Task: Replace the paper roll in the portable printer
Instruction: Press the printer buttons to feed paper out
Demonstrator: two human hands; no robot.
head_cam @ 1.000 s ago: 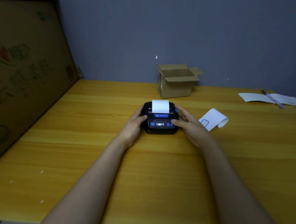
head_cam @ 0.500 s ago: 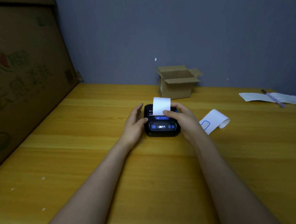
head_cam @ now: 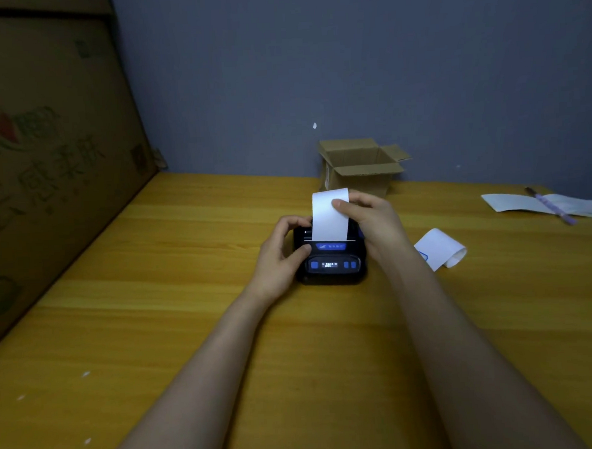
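Wooden table (head_cam: 156,334), glossy black printer (head_cam: 331,267)

A yellow wooden table (head_cam: 156,334) carries a black printer (head_cam: 331,267) at its middle, a curled paper strip (head_cam: 441,247) just to the right, an open carton (head_cam: 360,167) behind — and, far right, sheets (head_cam: 513,202) under a pen (head_cam: 550,204).

Dim room — a blue-grey wall (head_cam: 365,66) behind a yellow wooden table (head_cam: 154,300), printed cardboard panel (head_cam: 44,162) leaning left.

Printer (head_cam: 331,265) screen text too small; right-hand fingers (head_cam: 356,197) partly behind paper strip (head_cam: 329,219).
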